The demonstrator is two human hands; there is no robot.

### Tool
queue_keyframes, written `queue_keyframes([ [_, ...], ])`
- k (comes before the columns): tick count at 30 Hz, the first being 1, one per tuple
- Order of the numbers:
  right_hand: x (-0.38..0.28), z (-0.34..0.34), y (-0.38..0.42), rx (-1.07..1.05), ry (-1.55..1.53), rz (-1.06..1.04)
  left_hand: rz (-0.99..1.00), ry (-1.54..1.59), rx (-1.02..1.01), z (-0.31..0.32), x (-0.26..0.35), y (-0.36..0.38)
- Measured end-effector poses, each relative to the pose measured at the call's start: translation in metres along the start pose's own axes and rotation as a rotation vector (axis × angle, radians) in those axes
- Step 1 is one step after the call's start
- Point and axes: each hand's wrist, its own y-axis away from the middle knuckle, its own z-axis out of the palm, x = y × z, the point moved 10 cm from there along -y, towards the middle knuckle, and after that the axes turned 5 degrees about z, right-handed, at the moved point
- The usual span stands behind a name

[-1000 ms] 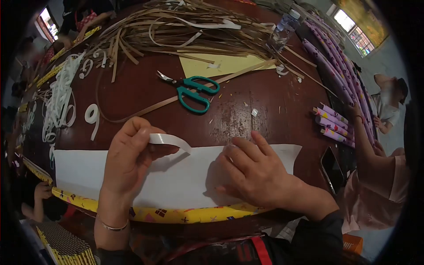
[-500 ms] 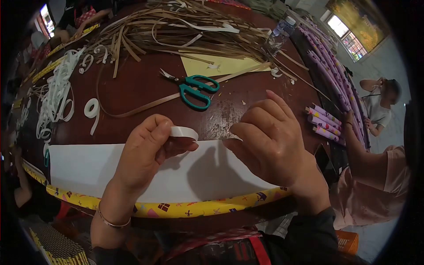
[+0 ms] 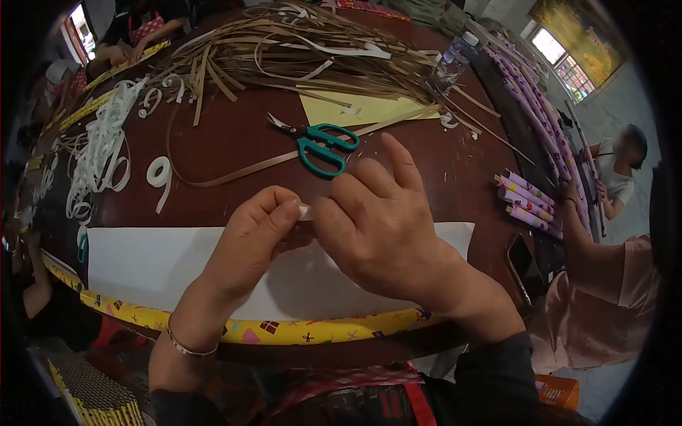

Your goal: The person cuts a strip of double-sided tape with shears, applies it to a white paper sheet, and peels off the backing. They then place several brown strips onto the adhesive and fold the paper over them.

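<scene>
My left hand [image 3: 245, 245] pinches a short strip of white tape [image 3: 305, 212] between thumb and fingers. At the strip's other end my right hand [image 3: 383, 231] closes its thumb and index finger on it; their tips are mostly hidden, and the little finger sticks up. Both hands are above a long white sheet of paper [image 3: 160, 263], whose near edge shows a rolled yellow patterned band [image 3: 312, 331]. Beyond the hands lie green-handled scissors [image 3: 323, 145], blades pointing left. A small roll of white tape [image 3: 159, 172] rests left of them.
A heap of brown strips [image 3: 284, 53] covers the table's far side, beside yellow paper [image 3: 369, 108] and a plastic bottle [image 3: 453, 60]. Tangled white strips [image 3: 106, 142] lie left. At right are purple wrapped rolls [image 3: 526, 199], a phone [image 3: 524, 268] and another person's arm [image 3: 582, 227].
My right hand has moved left to meet the strip, which was held by the left hand alone. The strip's curl is now mostly covered. The view has shifted slightly.
</scene>
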Motion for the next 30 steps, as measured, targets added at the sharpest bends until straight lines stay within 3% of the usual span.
queue_keyframes([
  [5, 0.017, -0.01, 0.014, -0.01, -0.147, 0.078, -0.011, -0.103, -0.015, -0.001, 0.001, 0.002],
  [8, 0.029, -0.014, 0.025, 0.001, -0.204, 0.107, -0.07, -0.324, 0.056, -0.008, -0.002, 0.002],
  [10, 0.038, -0.02, 0.033, 0.073, -0.273, 0.155, 0.042, -0.905, 0.086, -0.005, 0.009, 0.003],
  [11, 0.04, -0.021, 0.038, 0.075, -0.273, 0.157, 0.042, -0.907, 0.084, -0.003, 0.006, 0.003],
  [13, 0.046, -0.021, 0.048, 0.057, -0.335, 0.164, 0.365, -1.251, 0.085, 0.015, 0.028, 0.005],
  [16, 0.055, -0.022, 0.065, 0.107, -0.389, 0.193, 0.39, -1.511, 0.022, 0.027, 0.028, 0.007],
  [23, 0.076, -0.026, 0.089, 0.158, -0.514, 0.283, 0.268, -1.486, -0.009, 0.021, 0.018, 0.002],
  [30, 0.077, -0.022, 0.098, 0.052, -0.523, 0.295, 0.219, -1.437, 0.019, 0.016, 0.015, -0.001],
])
